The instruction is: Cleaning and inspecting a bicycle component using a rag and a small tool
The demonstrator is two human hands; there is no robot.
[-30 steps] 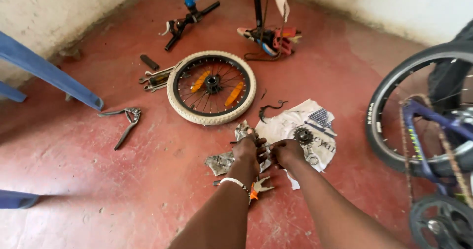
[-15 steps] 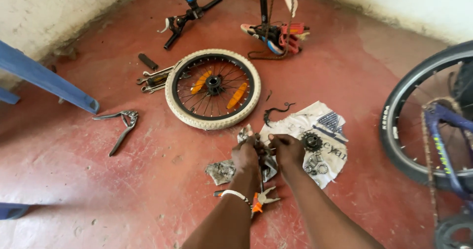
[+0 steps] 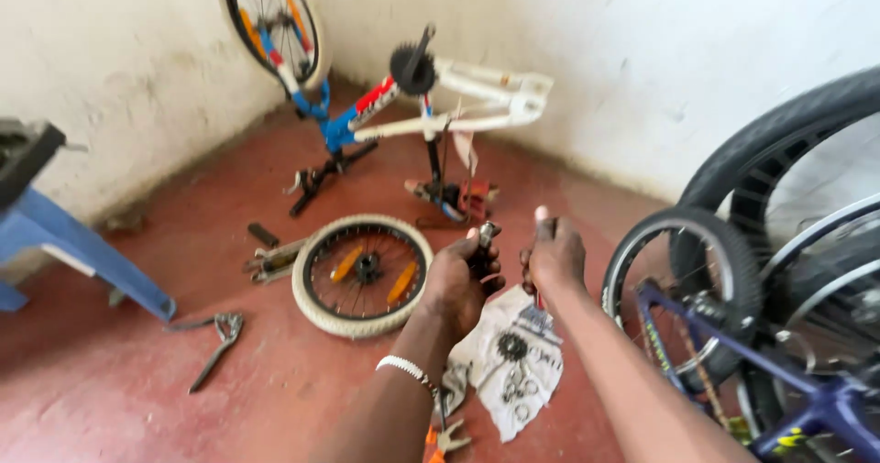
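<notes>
1. Red concrete floor (image 3: 137, 399) meets white plastered walls; this is a corner where bicycles are repaired.
2. Left hand (image 3: 461, 284) is raised near the middle of the view, with a beaded bracelet (image 3: 403, 368) on the wrist. Its fingers are clamped around a small dark metal part (image 3: 484, 243), whose top end shows above the fingers.
3. Right hand (image 3: 553, 257) is just beside the left one, at 3 o'clock from it. The fingers are curled together with one finger pointing up; something thin and reddish seems to be below it, but I cannot tell if the hand holds it.
4. Under both hands lies a sheet of newspaper (image 3: 513, 371) on the floor, with a small black sprocket (image 3: 511, 345) and other small metal pieces on it.
5. At 9 o'clock from the left hand lies a small wheel (image 3: 363, 275) with a pale tyre and orange reflectors, flat on the floor.
6. At 12 o'clock stands an upside-down bicycle frame (image 3: 431, 115), white, blue and red.
7. At 3 o'clock are big black tyres and a purple bicycle (image 3: 788, 390).
8. At 9 o'clock, farther away, a tool with long handles (image 3: 215, 339) lies near a blue stool (image 3: 82, 252).
</notes>
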